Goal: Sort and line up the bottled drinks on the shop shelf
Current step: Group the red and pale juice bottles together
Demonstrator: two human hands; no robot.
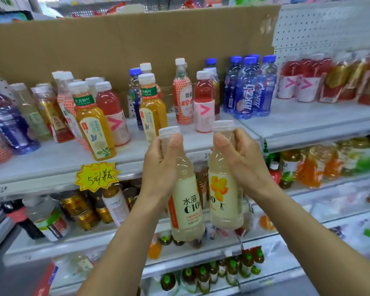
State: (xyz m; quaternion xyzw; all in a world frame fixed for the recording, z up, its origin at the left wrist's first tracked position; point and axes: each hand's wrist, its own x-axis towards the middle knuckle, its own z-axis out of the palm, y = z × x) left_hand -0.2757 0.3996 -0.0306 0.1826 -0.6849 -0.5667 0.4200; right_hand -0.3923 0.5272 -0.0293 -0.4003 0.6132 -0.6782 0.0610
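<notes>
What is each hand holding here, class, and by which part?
The left hand holds a pale lemon drink bottle by its neck, just under the cap. The right hand holds a second pale bottle the same way.

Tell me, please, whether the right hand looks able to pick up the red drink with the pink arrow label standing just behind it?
Probably not yet. The right hand is already wrapped around a pale C100 lemon bottle, so it has no free grip. The path itself looks open: the red arrow-label bottle stands at the shelf's front.
</notes>
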